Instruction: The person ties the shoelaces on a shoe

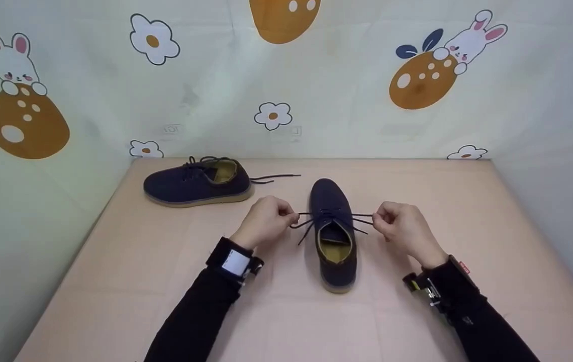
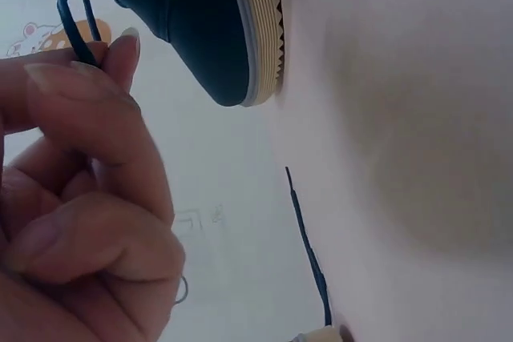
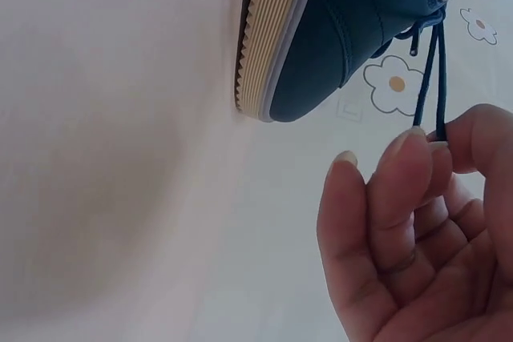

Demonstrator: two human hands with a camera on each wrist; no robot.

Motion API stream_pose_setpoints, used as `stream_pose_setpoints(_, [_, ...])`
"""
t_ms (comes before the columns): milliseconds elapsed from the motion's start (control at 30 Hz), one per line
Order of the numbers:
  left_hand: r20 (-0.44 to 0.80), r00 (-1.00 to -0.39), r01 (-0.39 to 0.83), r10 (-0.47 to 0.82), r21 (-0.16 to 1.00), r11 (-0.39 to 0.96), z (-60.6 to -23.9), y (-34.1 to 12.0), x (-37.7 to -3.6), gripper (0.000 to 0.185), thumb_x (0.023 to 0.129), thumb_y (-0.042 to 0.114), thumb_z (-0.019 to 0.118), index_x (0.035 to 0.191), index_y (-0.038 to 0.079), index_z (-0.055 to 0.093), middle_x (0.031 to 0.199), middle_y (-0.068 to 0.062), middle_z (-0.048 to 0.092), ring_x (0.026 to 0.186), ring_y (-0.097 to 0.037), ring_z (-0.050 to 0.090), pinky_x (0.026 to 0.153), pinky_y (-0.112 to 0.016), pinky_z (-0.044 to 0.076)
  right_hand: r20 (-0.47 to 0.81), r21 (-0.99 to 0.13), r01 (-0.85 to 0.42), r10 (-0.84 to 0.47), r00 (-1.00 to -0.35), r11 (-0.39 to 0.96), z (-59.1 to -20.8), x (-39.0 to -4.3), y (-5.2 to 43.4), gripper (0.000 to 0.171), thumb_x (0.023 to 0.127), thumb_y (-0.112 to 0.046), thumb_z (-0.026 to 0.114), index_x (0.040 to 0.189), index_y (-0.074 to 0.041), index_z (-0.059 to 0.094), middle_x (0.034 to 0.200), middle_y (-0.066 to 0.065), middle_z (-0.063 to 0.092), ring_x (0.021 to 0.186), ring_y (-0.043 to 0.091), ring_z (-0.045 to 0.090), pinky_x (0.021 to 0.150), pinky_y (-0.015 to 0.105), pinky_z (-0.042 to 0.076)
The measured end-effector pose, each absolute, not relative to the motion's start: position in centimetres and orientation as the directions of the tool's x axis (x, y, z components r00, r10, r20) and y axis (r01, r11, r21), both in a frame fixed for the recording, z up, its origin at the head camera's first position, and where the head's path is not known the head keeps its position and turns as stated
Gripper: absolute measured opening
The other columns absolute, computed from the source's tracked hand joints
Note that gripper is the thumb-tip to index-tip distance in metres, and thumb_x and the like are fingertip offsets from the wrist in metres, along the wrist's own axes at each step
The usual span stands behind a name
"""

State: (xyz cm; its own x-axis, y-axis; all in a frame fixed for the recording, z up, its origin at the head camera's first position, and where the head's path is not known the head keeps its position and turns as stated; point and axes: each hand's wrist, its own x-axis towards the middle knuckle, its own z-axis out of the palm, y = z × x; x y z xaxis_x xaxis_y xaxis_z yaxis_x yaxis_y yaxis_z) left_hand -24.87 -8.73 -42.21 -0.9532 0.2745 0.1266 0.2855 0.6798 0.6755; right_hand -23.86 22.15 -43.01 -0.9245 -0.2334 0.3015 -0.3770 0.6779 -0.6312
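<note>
Shoe (image 1: 193, 187), toe leftward, sits near the back left of the table (image 1: 130, 261), its loose laces (image 1: 279, 175) trailing right. Next, the left hand (image 1: 269, 219) pinches a lace loop (image 2: 69, 18) beside the second shoe (image 1: 329, 193), upright mid-table, toe pointing away; the right hand (image 1: 403, 227), well apart, pinches the opposite loop (image 3: 442, 78).

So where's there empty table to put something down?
Bare table lies right of the right hand, left of the left sleeve, and between it and the right sleeve, this side of the nearer shoe. It's crowded mid-table, where left hand and right hand pinch that shoe's laces. Back left holds the farther shoe, its loose laces trailing rightward.
</note>
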Motion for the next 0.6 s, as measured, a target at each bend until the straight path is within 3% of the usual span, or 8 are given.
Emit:
stream_pose_setpoints(233, [0.149, -0.956, 0.292, 0.252, 0.564, 0.772, -41.79, -8.87, -24.45, 0.018, 0.085, 0.015, 0.071, 0.068, 0.014, 0.076, 0.063, 0.007, 0.064, 0.064, -0.015, 0.056, 0.066, -0.034, 0.047, 0.302, -0.567, -0.390, -0.258, -0.918, 0.726, -43.20, -23.77, 22.20, 0.021, 0.078, -0.002, 0.065, 0.065, -0.016, 0.059, 0.058, -0.009, 0.052, 0.057, 0.013, 0.048, 0.056, 0.027, 0.037])
stream_pose_setpoints(600, [0.071, -0.962, 0.256, 0.262, 0.560, 0.788, -41.45, -9.13, -24.31, 0.013, 0.084, 0.013, 0.073, 0.072, 0.011, 0.079, 0.072, 0.002, 0.071, 0.070, -0.018, 0.062, 0.073, -0.038, 0.051, 0.302, -0.567, -0.364, -0.224, -0.927, 0.739, -43.55, -23.72, 22.17, 0.022, 0.074, -0.003, 0.065, 0.059, -0.018, 0.059, 0.055, -0.012, 0.050, 0.058, 0.013, 0.048, 0.057, 0.026, 0.035])
